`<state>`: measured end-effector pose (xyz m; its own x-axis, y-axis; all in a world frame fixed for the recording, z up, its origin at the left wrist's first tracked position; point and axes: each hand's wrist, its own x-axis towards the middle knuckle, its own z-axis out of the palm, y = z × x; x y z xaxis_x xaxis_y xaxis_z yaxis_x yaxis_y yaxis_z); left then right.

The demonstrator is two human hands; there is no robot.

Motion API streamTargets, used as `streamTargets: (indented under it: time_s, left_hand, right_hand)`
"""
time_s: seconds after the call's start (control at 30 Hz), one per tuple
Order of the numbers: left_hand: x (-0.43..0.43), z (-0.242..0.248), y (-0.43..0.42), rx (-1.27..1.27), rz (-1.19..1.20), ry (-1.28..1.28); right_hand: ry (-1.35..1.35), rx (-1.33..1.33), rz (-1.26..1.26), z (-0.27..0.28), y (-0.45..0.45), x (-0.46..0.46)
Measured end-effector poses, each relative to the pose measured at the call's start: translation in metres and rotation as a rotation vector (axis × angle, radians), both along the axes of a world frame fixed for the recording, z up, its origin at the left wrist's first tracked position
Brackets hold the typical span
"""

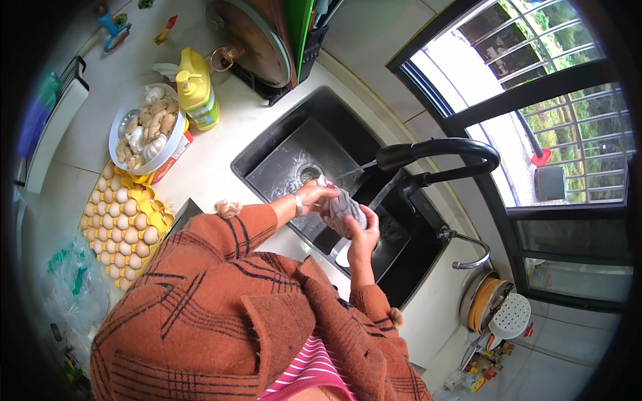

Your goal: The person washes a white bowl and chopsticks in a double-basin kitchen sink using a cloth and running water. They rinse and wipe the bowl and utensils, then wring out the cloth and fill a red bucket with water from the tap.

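A wet, crumpled grey cloth (340,211) is held between both my hands above the black double sink (268,150). My left hand (315,194), a band on its wrist, grips the cloth's upper left end. At the lower right, my right hand (363,233) closes around its other end. Water runs from the black pull-out faucet (396,156) towards the cloth and the left basin. Below my left hand lies the round drain (309,173), wet around its rim. A white rounded object (343,254), partly hidden by my right hand, is at the sink's near edge.
Left of the sink are a yellow pump bottle (199,95), a basket of ginger and garlic (118,159), and an egg tray (163,220). A pot lid (261,40) leans behind. A small metal tap (481,245) and stacked pans (484,303) stand right, near the barred window.
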<state>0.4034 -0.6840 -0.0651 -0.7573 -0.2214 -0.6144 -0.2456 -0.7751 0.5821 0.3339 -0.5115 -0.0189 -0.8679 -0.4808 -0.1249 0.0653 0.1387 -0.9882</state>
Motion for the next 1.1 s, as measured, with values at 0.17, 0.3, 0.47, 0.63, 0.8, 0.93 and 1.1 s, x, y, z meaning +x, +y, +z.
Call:
streamTargets:
  time_s: [0.17, 0.3, 0.47, 0.63, 0.8, 0.93, 1.1]
  left_hand:
    - [0.022, 0.021, -0.002, 0.059, 0.032, 0.468]
    - [0.027, 0.047, -0.005, -0.266, 0.079, 0.265]
    - [-0.006, 0.076, -0.019, -0.861, 0.183, 0.250]
    - [-0.066, 0.137, -0.029, -1.441, 0.107, 0.354]
    - [-0.117, 0.142, -0.006, -1.417, 0.003, 0.448]
    - [-0.111, 0.139, -0.005, -1.515, 0.133, 0.414]
    - [-0.122, 0.135, -0.004, -1.487, 0.177, 0.385]
  right_hand:
    - [-0.941, -0.688, -0.075, 0.009, 0.036, -0.016]
    - [-0.911, -0.761, -0.238, 0.028, 0.063, -0.027]
    - [0.045, -0.592, -0.154, 0.161, 0.104, -0.087]
    - [0.856, -0.340, -0.265, 0.273, 0.072, -0.121]
    - [1.085, 0.117, -0.044, 0.279, 0.005, -0.164]
    - [1.879, 0.358, 0.275, 0.246, -0.066, -0.126]
    - [1.854, 0.523, 0.377, 0.217, -0.087, -0.118]
